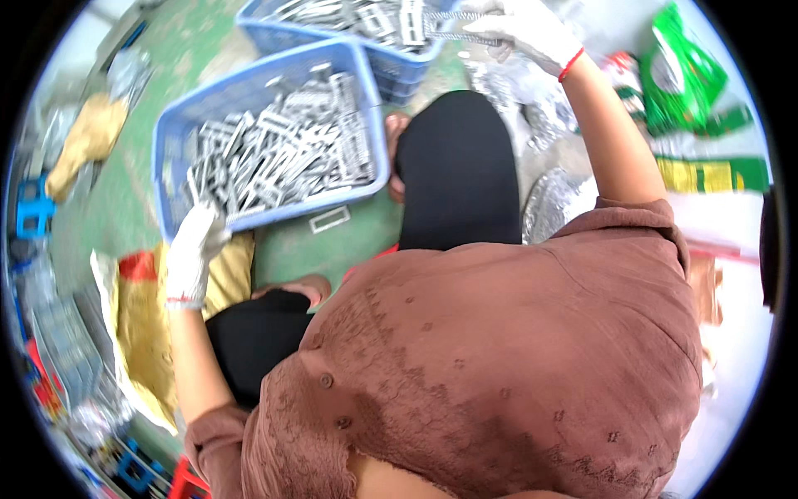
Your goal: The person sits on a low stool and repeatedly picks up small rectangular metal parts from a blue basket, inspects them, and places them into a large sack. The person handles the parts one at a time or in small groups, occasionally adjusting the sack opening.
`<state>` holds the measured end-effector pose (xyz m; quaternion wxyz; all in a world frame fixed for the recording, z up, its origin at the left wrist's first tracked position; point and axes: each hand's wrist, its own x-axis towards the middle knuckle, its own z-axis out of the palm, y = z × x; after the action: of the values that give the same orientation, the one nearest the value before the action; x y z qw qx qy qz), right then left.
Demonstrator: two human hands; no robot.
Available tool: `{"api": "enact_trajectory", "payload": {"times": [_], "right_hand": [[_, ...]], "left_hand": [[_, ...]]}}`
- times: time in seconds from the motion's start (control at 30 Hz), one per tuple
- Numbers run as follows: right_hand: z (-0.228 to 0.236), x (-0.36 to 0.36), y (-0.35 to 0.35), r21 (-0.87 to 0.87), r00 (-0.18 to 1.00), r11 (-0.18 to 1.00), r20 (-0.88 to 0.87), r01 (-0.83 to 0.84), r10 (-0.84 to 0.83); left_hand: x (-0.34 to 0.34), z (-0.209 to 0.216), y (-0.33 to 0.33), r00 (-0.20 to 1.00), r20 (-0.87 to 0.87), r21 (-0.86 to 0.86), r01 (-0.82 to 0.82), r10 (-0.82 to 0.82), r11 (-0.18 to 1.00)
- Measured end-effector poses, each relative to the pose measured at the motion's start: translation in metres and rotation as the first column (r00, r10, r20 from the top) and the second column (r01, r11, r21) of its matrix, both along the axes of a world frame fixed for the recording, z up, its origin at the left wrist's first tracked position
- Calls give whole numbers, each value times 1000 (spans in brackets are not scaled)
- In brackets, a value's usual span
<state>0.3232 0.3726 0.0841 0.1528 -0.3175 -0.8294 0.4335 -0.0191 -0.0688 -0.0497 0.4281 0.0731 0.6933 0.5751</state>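
My left hand [193,256], in a white glove, is closed at the near left corner of a blue plastic basket [274,218], its fingers curled on the rim. Many small grey and white rectangular frames [291,141] lie heaped in this basket. Up at the far right my right hand [532,35], gloved in white with a red cuff, pinches a long grey rectangular frame with ribbed edges [461,35]. It is beside the right end of a second blue basket [395,71], which holds more such frames [357,21].
A single frame [330,219] lies on the green floor by the near basket. Clear plastic bags [553,200] and a green bag [677,75] are to the right. A yellow sack [141,324] is under my left arm; a blue stool [36,208] stands far left.
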Motion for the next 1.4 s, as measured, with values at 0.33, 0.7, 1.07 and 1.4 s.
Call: {"api": "enact_trajectory", "payload": {"times": [0.33, 0.7, 1.07, 1.4], "right_hand": [[-97, 142, 37, 191, 707, 958, 648, 212, -286], [-282, 169, 76, -81, 668, 985, 743, 153, -43], [-271, 154, 40, -513, 413, 855, 764, -78, 496], [-328, 137, -67, 420, 782, 847, 623, -326, -8]], "left_hand": [[2, -24, -19, 980, -105, -293, 133, -170, 947], [13, -24, -36, 988, -90, -349, 85, -123, 933], [20, -35, -36, 966, -91, -506, 164, -242, 847], [23, -35, -31, 958, -29, -477, 239, -286, 846]]}}
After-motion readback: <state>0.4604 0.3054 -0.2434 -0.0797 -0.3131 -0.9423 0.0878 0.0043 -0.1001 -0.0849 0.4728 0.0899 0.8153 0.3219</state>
